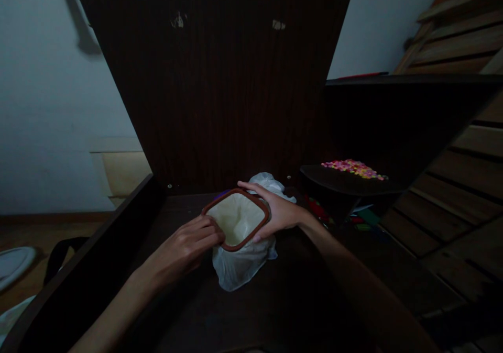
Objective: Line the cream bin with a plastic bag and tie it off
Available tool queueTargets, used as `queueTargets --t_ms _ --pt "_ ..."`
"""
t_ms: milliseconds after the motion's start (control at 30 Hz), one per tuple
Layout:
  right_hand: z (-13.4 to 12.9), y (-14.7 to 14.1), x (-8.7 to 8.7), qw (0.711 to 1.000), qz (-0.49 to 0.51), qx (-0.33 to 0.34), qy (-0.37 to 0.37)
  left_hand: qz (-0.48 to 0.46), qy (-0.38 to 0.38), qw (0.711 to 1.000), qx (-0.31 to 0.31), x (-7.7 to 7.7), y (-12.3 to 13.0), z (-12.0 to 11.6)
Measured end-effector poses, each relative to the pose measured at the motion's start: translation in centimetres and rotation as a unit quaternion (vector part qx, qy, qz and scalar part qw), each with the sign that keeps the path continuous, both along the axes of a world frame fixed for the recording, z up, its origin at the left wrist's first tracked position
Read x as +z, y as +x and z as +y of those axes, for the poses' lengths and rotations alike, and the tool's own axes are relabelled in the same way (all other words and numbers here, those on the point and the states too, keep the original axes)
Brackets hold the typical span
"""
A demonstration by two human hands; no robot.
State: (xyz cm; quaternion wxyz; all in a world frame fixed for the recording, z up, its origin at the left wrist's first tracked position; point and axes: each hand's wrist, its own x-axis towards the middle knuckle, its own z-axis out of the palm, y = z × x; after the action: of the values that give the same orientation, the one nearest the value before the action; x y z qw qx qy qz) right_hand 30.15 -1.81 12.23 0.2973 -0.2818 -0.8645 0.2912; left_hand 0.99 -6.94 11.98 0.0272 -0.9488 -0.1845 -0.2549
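A small bin with a brown squarish rim (234, 249) stands on the dark wooden surface, its opening facing up toward me. It is lined with a thin whitish plastic bag (238, 269), which hangs out below the rim on the near side. My left hand (196, 238) has its fingers curled over the left part of the rim, gripping rim and bag. Around the right side of the rim, my right hand (277, 211) is wrapped, thumb at the near side and fingers along the far side. Behind it lies a crumpled white plastic bag (267, 181).
A tall dark wooden panel (236, 91) rises behind the bin. On the right, a low shelf (334, 180) bears a pile of small colourful pieces (356, 168). A raised dark edge (90, 258) runs along the left. Slatted wood (463, 185) stands at the far right.
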Motion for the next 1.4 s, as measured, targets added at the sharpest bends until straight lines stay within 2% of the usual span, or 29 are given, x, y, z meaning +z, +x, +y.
queueTargets --t_ms 100,300,533,767,867,933,1000,1100,1233,1400 --pt "0.0 -0.5 0.7 0.999 -0.036 0.024 0.005 -0.018 0.002 1.0 -0.013 -0.8 -0.5 0.5" --pt "0.5 -1.0 0.6 0.993 -0.109 -0.019 0.038 -0.038 0.022 0.999 0.005 -2.2 -1.8 1.2" --pt "1.0 -1.9 -0.5 0.995 -0.057 -0.061 0.057 -0.059 0.087 0.993 0.052 -3.5 -3.2 2.4" --pt "0.9 -3.5 -1.7 0.991 -0.025 -0.106 0.077 -0.122 0.053 0.985 0.114 -5.5 -4.2 2.7" --pt "0.7 -4.0 -1.8 0.99 -0.017 -0.123 0.07 -0.219 0.005 0.962 0.16 -7.0 -4.0 2.4" --pt "0.5 -4.1 -1.8 0.99 -0.024 -0.125 0.068 -0.289 -0.065 0.936 0.188 -8.2 -3.8 2.2" --pt "0.4 -4.2 -1.7 0.99 -0.033 -0.12 0.072 -0.33 -0.175 0.914 0.158 -9.3 -3.7 2.1" --pt "0.4 -4.1 -1.7 0.99 -0.043 -0.109 0.075 -0.336 -0.313 0.883 0.093 -10.7 -3.3 2.3" --pt "0.6 -4.1 -1.8 0.992 -0.059 -0.091 0.064 -0.33 -0.361 0.864 0.12 -11.2 -1.7 3.1" --pt "0.7 -4.4 -1.6 0.992 -0.084 -0.074 0.064 -0.353 -0.39 0.845 0.097 -11.2 0.2 3.8"
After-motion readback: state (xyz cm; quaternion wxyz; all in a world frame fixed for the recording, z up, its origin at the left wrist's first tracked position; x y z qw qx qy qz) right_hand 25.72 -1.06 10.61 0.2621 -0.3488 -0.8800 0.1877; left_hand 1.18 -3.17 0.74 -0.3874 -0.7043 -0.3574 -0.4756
